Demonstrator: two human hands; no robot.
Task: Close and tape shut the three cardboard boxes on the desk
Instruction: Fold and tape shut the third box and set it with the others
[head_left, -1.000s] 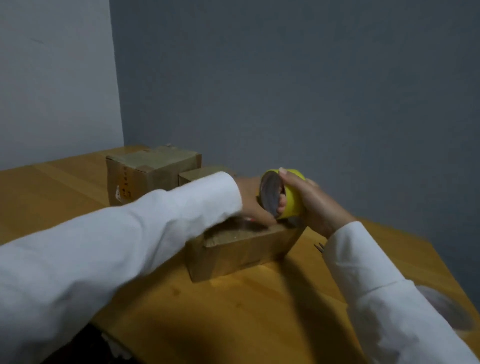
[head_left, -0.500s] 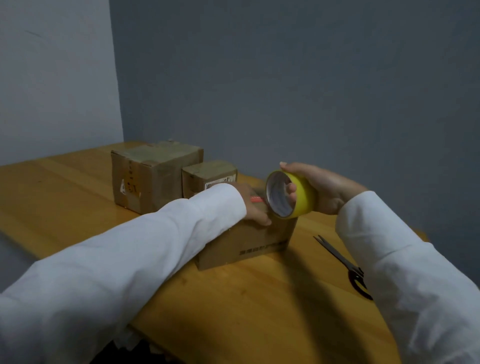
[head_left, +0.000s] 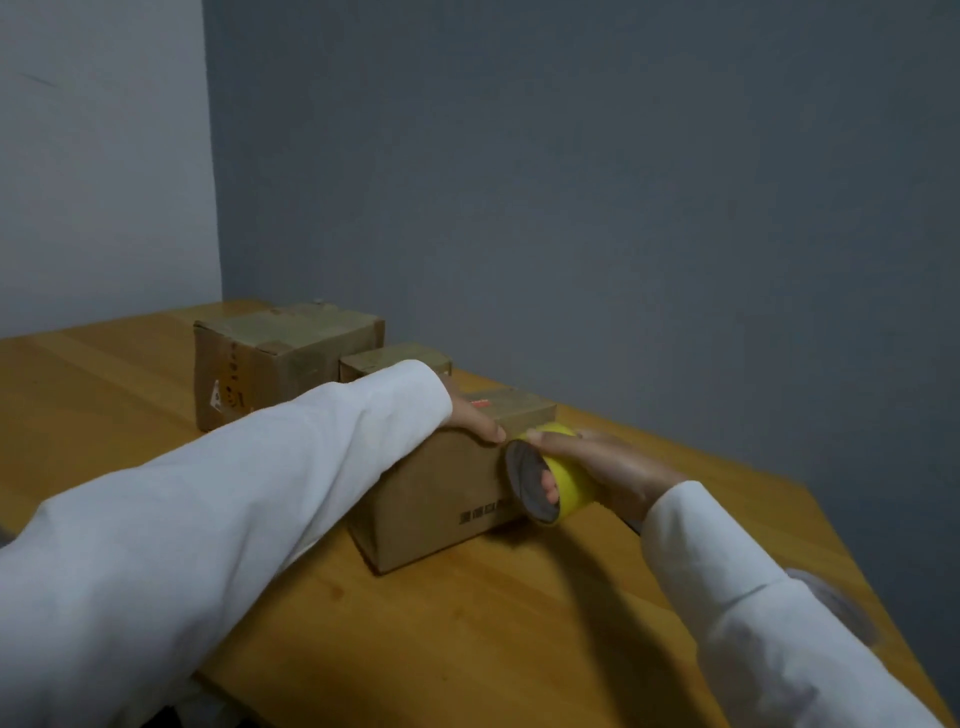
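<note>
Wooden worktop (head_left: 467, 649) against a grey wall, three brown cardboard boxes in a row along it. Nearest brown cardboard box (head_left: 441, 504), flaps down, sits mid-worktop with dark print on its front face. Left hand (head_left: 475, 415), in a white sleeve, lies flat on the top of that box, fingers fairly straight and pressing down at the front top edge. Right hand (head_left: 597, 462) grips a yellow roll of packing tape (head_left: 550, 483), thumb over the outer rim and fingers curled through the core; roll is tilted, open core facing the camera, touching the right front corner of the near box. Small brown cardboard box (head_left: 395, 358) just behind, partly hidden by the left sleeve. Large brown cardboard box (head_left: 280, 364) furthest left, top already taped over, sticker on its front side. Blurred grey patch at the worktop's right edge, cannot tell what.
</note>
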